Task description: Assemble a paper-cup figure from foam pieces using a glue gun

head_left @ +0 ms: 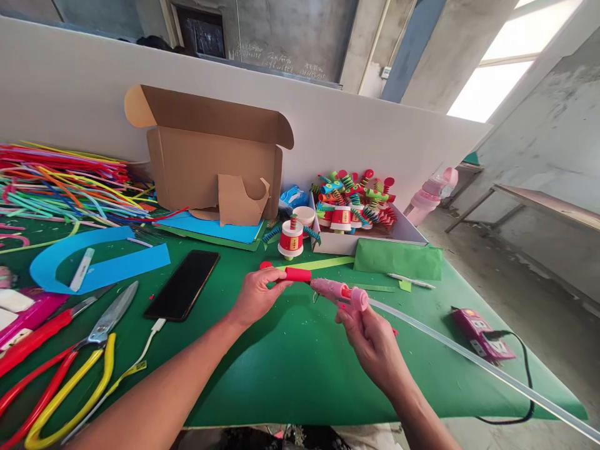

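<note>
My left hand [260, 295] pinches a small red paper tube [298, 274] between thumb and fingers, above the green tabletop. A red round piece [265, 265] shows just behind those fingers. My right hand [370, 337] is wrapped round the handle of a pink hot glue gun [335, 290], its nozzle pointing left at the tube's right end. Whether the nozzle touches the tube I cannot tell. A long clear glue stick [450, 344] runs out of the gun's back toward the lower right. Behind the hands stands a red-and-white paper cup figure [291, 239] with folded paper arms.
A white box [398, 231] holds several colourful paper figures. At left lie pipe cleaners [70, 181], scissors [100, 331], a phone [184, 284] and blue paper strips [126, 269]. A cardboard box [215, 162] stands behind. A purple power strip [482, 334] with a cable lies right.
</note>
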Motion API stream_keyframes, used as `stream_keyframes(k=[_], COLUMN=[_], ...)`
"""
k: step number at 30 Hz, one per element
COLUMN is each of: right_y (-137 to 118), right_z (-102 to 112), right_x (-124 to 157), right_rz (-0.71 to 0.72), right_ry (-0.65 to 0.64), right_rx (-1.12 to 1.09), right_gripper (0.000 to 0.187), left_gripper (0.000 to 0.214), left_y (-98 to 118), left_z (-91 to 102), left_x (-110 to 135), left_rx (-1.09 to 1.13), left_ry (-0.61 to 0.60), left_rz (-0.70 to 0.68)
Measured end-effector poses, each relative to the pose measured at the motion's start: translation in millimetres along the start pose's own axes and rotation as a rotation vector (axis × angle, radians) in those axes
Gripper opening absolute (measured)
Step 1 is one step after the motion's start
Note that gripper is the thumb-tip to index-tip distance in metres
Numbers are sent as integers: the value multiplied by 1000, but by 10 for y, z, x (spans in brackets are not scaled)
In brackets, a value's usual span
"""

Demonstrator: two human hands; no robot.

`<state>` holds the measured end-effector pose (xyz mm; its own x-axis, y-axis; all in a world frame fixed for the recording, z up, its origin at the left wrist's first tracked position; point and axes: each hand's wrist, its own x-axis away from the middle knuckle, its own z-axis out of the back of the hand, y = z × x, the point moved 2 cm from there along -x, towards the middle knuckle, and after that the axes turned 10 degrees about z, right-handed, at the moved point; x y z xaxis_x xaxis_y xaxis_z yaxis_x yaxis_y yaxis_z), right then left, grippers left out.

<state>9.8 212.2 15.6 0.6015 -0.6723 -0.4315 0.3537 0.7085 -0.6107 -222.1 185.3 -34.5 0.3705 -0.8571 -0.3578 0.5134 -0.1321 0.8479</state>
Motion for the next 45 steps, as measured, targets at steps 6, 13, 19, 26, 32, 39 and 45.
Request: stream_keyframes(k=[6,13,19,26,32,39,45], right_y=[-7,9,-8,-13,-5,-10,-3], right_z=[1,-1,13,24,32,12,6], right_x=[1,7,3,8,29,19,9], right_rz=[11,1,-16,-39,-68,-56,-39], right_ry=[5,11,28,11,10,-5,3], right_rx=[4,20,37,13,-13,-2,31], right_gripper=[39,40,43,46,47,46,45], left_gripper=[10,11,12,10,12,12,14], left_y=[-10,-3,36,9,-22,-20,-33], left_z=[0,4,8,8,7,6,0], left_x=[3,-1,2,0,3,4,6], left_rx=[0,23,52,17,-1,18,6], left_ry=[10,7,2,-14,-26,-16,-10], left_rz=[-20,10,42,64,89,92,82])
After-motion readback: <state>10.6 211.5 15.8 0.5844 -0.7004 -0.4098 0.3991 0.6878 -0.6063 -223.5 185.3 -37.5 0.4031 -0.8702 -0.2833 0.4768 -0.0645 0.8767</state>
